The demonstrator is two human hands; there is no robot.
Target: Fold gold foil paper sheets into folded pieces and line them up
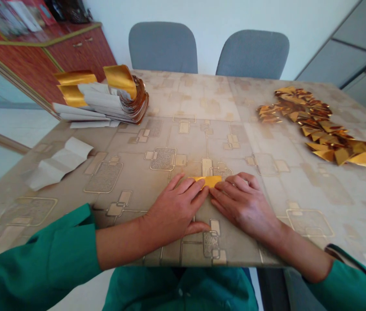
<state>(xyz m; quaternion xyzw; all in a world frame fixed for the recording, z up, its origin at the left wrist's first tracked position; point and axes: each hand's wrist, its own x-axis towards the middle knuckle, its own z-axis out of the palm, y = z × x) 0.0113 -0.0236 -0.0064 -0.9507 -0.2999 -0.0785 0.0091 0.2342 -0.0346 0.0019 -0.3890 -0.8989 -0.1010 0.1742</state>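
On the near part of the surface (131, 140), a gold paper strip (213, 180) touches both left hand (175, 205) and right hand (244, 204).
Its long axis runs left to right; left fingers rest open over its left end, right fingers curl at its right, whether gripping unclear.

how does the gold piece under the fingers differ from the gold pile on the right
The gold piece is one narrow strip; the gold pile is many folded bits. The left hand and right hand touch the piece, but neither touches the pile. Both are gold-coloured and lie on the table.
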